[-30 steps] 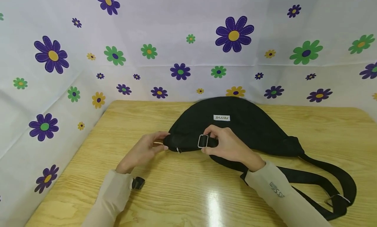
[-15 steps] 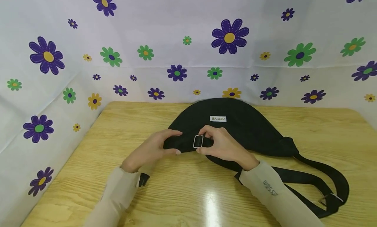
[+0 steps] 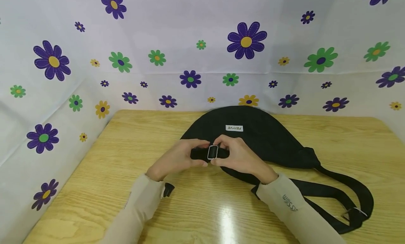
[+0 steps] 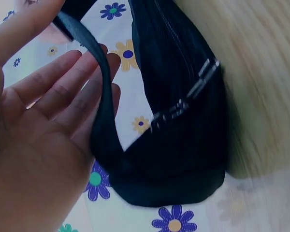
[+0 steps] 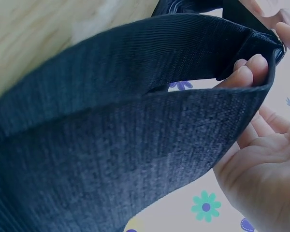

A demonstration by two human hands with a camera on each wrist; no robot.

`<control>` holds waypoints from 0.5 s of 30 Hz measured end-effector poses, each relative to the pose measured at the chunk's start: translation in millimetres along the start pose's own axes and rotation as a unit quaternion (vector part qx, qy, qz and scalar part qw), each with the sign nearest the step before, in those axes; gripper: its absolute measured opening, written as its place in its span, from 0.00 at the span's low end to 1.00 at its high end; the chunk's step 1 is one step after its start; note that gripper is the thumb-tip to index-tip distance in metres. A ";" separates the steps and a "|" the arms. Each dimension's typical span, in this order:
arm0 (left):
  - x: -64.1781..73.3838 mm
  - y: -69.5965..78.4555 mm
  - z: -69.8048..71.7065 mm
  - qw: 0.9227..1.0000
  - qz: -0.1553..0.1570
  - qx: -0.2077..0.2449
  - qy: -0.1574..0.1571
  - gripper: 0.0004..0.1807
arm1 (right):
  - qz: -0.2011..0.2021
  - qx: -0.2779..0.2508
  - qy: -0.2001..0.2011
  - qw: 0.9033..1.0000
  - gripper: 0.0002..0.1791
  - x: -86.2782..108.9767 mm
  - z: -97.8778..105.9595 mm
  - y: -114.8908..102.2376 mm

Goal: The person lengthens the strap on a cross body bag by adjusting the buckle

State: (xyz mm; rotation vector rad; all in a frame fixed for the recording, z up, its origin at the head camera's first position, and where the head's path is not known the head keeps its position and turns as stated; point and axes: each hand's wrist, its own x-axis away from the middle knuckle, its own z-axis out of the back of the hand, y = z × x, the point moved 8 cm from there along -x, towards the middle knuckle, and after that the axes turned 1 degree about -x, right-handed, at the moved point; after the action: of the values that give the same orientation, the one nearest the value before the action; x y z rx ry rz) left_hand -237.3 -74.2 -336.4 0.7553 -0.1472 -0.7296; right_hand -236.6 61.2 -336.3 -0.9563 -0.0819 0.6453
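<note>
A black waist bag (image 3: 253, 131) with a white label lies on the wooden table. My right hand (image 3: 242, 158) grips the silver-framed slider buckle (image 3: 213, 152) on its strap, thumb below and forefinger above. In the right wrist view the strap (image 5: 150, 140) folds into a loop, with fingertips (image 5: 257, 67) inside it. My left hand (image 3: 183, 154) is just left of the buckle, thumb and forefinger at either edge of the strap. Its other fingers (image 4: 63, 89) stretch loosely behind the strap (image 4: 105, 96) in the left wrist view. Near them hangs the bag's end with its zip pull (image 4: 203, 79).
The rest of the strap (image 3: 364, 193) curls over the table (image 3: 76, 205) to the right, with a second metal buckle (image 3: 351, 214) on it. A white flower-print cloth (image 3: 142, 33) stands behind and to the left.
My left hand has moved right from the bag's left end, along the strap to beside the buckle. My right hand keeps its grip; the view has shifted slightly.
</note>
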 end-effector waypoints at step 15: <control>-7.9 0.1 -13.3 1.000 0.009 0.021 -0.007 0.25 | -0.015 -0.015 -0.028 0.999 0.20 1.6 -1.0 4.8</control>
State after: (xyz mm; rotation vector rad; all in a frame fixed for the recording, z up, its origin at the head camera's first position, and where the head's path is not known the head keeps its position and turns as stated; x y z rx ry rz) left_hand -238.2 -61.5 -345.0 0.7871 -0.1827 -0.7162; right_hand -237.3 63.3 -341.0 -0.9646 -0.1561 0.6445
